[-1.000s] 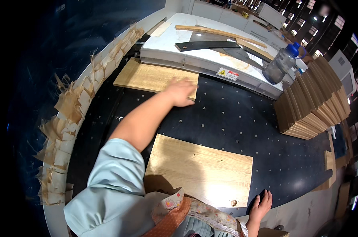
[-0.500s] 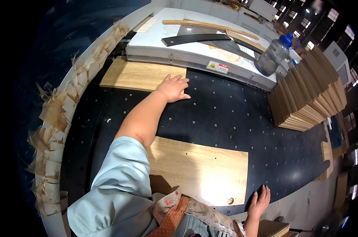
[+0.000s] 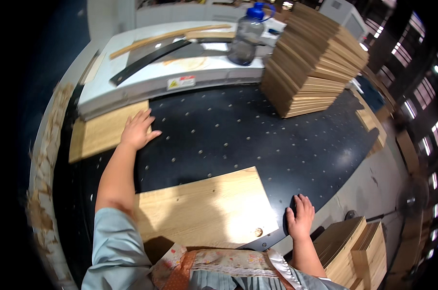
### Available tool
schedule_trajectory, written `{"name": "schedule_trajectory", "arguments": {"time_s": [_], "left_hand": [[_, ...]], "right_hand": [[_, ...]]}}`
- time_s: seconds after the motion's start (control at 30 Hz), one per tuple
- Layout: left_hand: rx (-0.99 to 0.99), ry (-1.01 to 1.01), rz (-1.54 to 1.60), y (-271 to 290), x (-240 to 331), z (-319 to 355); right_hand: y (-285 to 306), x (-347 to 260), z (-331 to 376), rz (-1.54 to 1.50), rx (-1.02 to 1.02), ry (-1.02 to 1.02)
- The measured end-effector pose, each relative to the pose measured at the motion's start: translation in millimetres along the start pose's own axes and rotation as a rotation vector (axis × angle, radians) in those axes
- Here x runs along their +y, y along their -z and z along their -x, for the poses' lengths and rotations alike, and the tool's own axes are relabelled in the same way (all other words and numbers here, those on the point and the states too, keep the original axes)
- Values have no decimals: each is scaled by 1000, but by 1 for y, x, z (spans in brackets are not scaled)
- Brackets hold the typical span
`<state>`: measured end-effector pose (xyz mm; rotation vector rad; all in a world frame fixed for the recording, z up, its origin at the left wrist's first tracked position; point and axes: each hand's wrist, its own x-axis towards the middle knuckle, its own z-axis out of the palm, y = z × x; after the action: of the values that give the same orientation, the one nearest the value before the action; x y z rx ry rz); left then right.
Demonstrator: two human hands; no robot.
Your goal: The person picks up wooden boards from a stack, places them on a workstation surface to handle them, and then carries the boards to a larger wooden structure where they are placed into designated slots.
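My left hand point(image 3: 137, 130) lies with its fingers spread on the right end of a light wood-grain board point(image 3: 100, 126), which sits at the far left against the white machine housing. A second, larger wood-grain board point(image 3: 204, 203) lies flat in front of me, with small holes and one bigger round hole near its right corner. Just right of that board, my right hand point(image 3: 302, 216) rests fingers out on the edge of the black studded table point(image 3: 214, 123), holding nothing.
Across the table stands a tall stack of boards point(image 3: 311, 58). A blue-capped bottle point(image 3: 248, 38), a black bar point(image 3: 148, 63) and wooden strips lie or stand on the white housing point(image 3: 219, 72). More boards point(image 3: 349, 251) stand low at the right. Torn tape lines the left rim point(image 3: 40, 208).
The view has swung to the right, bringing more of the low boards into sight. My left hand stays on the far board and my right hand on the table edge.
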<state>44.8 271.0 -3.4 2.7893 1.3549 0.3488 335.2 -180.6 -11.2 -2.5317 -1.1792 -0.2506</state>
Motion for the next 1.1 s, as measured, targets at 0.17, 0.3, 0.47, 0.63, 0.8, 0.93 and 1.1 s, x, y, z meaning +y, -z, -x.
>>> {"name": "schedule_trajectory", "arguments": {"time_s": [0.17,0.3,0.47,0.63,0.8,0.93,1.1], "left_hand": [[77,-16,145,2,-8,-3],[247,-39,298,-13,-2,3],[-194,-402,84,40,182,85],[-256,-401,39,26,244,165],[-183,-291,54,24,250,161],[-132,-240,74,22,248,165],[-108,-215,101,21,247,166]], "right_hand": [[0,3,1,-11,39,-22],[-3,1,0,-15,73,37],[29,15,-57,-268,90,287],[109,-22,-236,-324,508,596],[168,-44,-390,-377,703,442],[195,-74,-447,-448,679,224],[199,-78,-470,-521,588,187]]}}
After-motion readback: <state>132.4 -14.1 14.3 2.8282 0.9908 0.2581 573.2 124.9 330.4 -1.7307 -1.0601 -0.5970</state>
